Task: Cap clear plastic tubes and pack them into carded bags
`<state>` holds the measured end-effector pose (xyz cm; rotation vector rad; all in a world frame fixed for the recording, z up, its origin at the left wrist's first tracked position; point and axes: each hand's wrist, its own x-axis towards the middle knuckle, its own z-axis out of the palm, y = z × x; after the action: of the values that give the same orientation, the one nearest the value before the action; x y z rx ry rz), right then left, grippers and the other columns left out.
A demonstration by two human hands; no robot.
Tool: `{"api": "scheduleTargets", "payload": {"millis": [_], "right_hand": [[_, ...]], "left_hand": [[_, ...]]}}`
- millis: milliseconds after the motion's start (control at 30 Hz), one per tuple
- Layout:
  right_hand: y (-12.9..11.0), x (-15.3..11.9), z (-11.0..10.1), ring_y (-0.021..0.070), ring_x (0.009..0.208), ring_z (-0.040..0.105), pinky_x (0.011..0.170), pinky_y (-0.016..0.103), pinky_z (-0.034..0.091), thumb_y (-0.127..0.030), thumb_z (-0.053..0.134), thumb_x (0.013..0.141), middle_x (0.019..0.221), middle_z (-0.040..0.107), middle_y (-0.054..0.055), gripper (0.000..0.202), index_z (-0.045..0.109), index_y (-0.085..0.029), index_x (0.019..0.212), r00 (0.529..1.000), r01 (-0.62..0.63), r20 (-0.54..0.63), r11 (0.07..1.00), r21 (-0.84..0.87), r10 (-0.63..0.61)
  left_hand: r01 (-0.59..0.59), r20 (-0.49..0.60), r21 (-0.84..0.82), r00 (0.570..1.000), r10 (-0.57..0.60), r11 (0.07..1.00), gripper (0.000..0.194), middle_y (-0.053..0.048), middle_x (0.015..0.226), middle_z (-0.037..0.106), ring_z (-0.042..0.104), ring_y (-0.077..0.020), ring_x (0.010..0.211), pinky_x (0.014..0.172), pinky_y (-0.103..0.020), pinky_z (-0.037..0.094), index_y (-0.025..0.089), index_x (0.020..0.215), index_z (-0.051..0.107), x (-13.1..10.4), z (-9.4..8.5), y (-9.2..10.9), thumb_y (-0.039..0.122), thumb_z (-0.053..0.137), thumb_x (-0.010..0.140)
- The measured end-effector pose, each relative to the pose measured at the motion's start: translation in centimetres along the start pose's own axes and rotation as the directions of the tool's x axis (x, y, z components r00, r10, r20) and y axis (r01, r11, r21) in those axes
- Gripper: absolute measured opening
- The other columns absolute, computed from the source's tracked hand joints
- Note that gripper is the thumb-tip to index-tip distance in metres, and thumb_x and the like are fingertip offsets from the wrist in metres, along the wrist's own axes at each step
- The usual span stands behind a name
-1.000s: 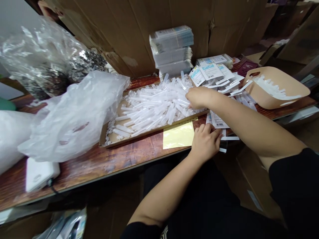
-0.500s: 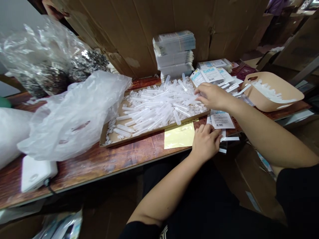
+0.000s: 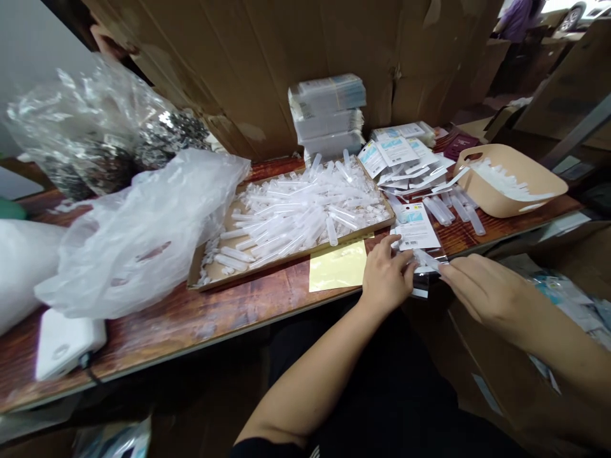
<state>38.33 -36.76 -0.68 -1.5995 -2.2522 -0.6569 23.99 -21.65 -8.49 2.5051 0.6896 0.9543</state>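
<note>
My right hand pinches a translucent plastic tube, whose far end lies at the mouth of a clear packaging bag; I cannot tell how far it is inside. The bag, with its white and blue printed card, lies at the table's front edge. My left hand has its fingers closed on the bag's near left part. Left of the hands stands a shallow cardboard tray heaped with similar tubes and small white pieces. A yellow sheet lies beside my left hand.
Filled bags and loose tubes lie right of the tray, near a beige bin of white pieces. Stacked packets stand behind. To the left are a plastic sheet bag and a white device with a cable.
My right hand has moved from the tray down to the right front, now with a tube at the bag. My left hand stays at the bag. The view has shifted slightly.
</note>
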Motion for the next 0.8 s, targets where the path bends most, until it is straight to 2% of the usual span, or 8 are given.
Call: {"api": "scheduleTargets", "payload": {"millis": [100,167,300,400,500,633,800], "right_hand": [[-0.8,0.8,-0.2,0.0258,0.072,0.054,0.067,0.041,0.05,-0.002,0.045,0.095,0.079,0.063,0.011,0.034,0.073,-0.02,0.1,1.0,0.026,-0.015,0.997,-0.077,-0.028],[-1.0,1.5,0.1,0.025,0.071,0.052,0.066,0.04,0.049,0.0,0.047,0.093,0.078,0.062,0.011,0.031,0.073,-0.017,0.093,0.999,0.046,-0.01,0.99,-0.132,-0.047],[-0.4,2.3,2.3,0.0242,0.072,0.055,0.066,0.039,0.053,-0.004,0.053,0.095,0.08,0.067,0.012,0.023,0.075,-0.008,0.1,0.994,0.099,-0.035,0.977,-0.187,-0.108],[0.3,2.0,4.2,0.0262,0.085,0.064,0.077,0.042,0.06,-0.007,0.053,0.098,0.1,0.074,0.017,0.026,0.072,-0.006,0.117,0.993,0.086,-0.076,0.995,-0.05,-0.09],[0.8,1.2,4.9,0.0292,0.103,0.068,0.089,0.045,0.063,-0.011,0.06,0.097,0.116,0.073,0.02,0.029,0.067,-0.007,0.125,0.995,0.031,-0.093,0.99,0.134,-0.019],[0.2,-0.3,4.0,0.0284,0.109,0.07,0.092,0.045,0.063,-0.011,0.065,0.095,0.118,0.072,0.018,0.036,0.063,-0.012,0.131,0.989,-0.015,-0.142,0.971,0.237,0.05],[-0.7,-1.6,3.5,0.0237,0.105,0.073,0.091,0.038,0.063,-0.007,0.07,0.092,0.117,0.074,0.013,0.045,0.063,-0.017,0.135,0.97,-0.086,-0.176,0.912,0.4,0.169]], "left_hand": [[0.0,-0.014,0.004,1.0,0.0,1.0,0.019,-0.013,0.137,0.064,0.066,-0.0234,0.103,0.097,-0.045,0.059,0.021,0.106,0.08,0.0,0.1,-0.1,0.027,0.075,0.09],[-0.019,-0.021,-0.001,1.0,0.019,1.0,0.019,-0.014,0.137,0.065,0.067,-0.0232,0.104,0.097,-0.044,0.06,0.02,0.107,0.079,0.0,0.1,-0.2,0.027,0.074,0.09],[-0.035,0.007,-0.01,0.999,0.035,0.999,0.022,-0.013,0.133,0.068,0.068,-0.0239,0.112,0.102,-0.045,0.059,0.02,0.112,0.077,0.0,0.1,-0.3,0.024,0.067,0.093],[-0.041,0.022,-0.022,0.999,0.041,0.999,0.024,-0.013,0.132,0.068,0.068,-0.0244,0.118,0.105,-0.044,0.059,0.02,0.114,0.076,-0.1,-0.1,-0.3,0.021,0.064,0.093],[-0.06,0.024,-0.038,0.998,0.061,0.997,0.026,-0.015,0.13,0.069,0.068,-0.0261,0.118,0.105,-0.045,0.058,0.018,0.114,0.076,-0.1,-0.3,-0.2,0.023,0.064,0.091],[-0.027,0.027,-0.051,0.999,0.028,0.998,0.031,-0.017,0.129,0.069,0.068,-0.0293,0.118,0.106,-0.048,0.057,0.015,0.111,0.078,-0.1,-0.6,0.0,0.025,0.065,0.086],[0.023,0.091,-0.095,0.996,-0.014,0.995,0.035,-0.015,0.132,0.068,0.066,-0.0293,0.122,0.11,-0.046,0.055,0.015,0.11,0.079,0.3,-1.1,0.2,0.023,0.065,0.078]]}}
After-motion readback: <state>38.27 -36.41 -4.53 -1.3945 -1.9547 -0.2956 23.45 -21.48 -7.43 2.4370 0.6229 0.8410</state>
